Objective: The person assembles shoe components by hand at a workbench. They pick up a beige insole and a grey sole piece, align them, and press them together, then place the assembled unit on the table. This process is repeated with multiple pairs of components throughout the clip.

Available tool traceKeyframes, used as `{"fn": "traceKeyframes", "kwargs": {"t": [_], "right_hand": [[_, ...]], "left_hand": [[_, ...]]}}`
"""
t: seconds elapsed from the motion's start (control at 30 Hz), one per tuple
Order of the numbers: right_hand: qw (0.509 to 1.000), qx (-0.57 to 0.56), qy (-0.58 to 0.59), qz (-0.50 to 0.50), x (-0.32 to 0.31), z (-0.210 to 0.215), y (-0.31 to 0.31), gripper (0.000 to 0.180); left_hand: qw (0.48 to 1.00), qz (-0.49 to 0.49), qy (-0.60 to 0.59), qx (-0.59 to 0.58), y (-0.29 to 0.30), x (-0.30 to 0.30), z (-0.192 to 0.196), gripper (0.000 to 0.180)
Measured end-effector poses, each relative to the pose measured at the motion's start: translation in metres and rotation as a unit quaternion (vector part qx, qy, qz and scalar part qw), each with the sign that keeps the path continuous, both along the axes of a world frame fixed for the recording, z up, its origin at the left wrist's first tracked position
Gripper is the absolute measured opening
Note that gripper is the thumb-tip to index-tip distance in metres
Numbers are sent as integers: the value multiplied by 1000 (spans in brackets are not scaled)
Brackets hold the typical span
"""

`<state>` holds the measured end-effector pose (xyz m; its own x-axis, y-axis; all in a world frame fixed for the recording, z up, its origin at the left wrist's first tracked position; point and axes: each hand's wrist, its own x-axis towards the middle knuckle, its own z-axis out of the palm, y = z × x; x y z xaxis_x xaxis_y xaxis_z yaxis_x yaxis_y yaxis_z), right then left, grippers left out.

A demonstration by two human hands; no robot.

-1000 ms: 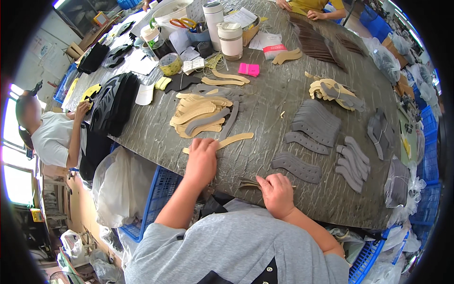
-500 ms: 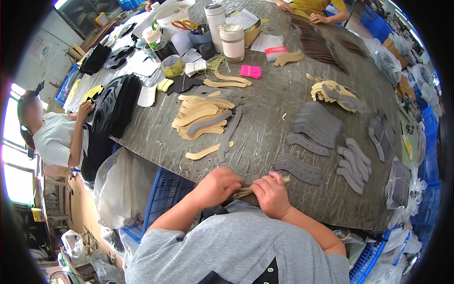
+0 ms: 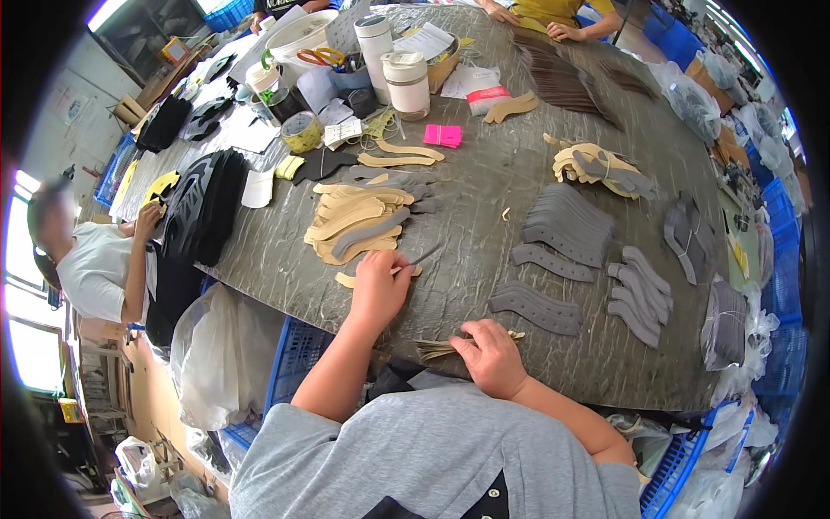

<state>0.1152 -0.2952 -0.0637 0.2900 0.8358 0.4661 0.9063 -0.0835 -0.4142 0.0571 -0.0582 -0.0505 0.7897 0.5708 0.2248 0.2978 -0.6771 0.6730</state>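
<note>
My left hand (image 3: 378,286) lies fingers-down on a tan curved cut piece (image 3: 347,278) on the grey table (image 3: 484,233), just below a fanned pile of tan and grey pieces (image 3: 356,221). My right hand (image 3: 490,354) is at the table's near edge, closed on a thin stack of tan pieces (image 3: 437,348) that sticks out to its left. A grey perforated strip (image 3: 536,309) lies just beyond the right hand.
More grey shaped pieces (image 3: 566,223) and strips (image 3: 638,294) lie to the right. Two white cups (image 3: 406,82), a pink pad (image 3: 442,135) and clutter stand at the back. A person in white (image 3: 99,264) works at the left; blue crates (image 3: 294,363) sit below the table.
My left hand left the stack at the near edge and reached forward onto a tan piece on the table. My right hand stayed at the edge with the stack.
</note>
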Motion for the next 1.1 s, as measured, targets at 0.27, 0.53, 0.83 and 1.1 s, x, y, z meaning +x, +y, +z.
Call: {"fn": "traceKeyframes", "kwargs": {"t": [0.27,0.53,0.83,1.1], "right_hand": [[999,-46,-18,-2,0,-2,1,17],[997,-30,-59,-29,-2,14,8,15],[999,-27,18,17,0,0,1,30],[999,24,-45,0,-6,20,11,25]], "left_hand": [[971,-221,-30,-89,-38,-51,9,10],[958,-228,-76,-155,-71,-45,2,21],[981,13,169,91,34,-59,23,20],[944,-138,111,-277,-22,-51,17,15]]}}
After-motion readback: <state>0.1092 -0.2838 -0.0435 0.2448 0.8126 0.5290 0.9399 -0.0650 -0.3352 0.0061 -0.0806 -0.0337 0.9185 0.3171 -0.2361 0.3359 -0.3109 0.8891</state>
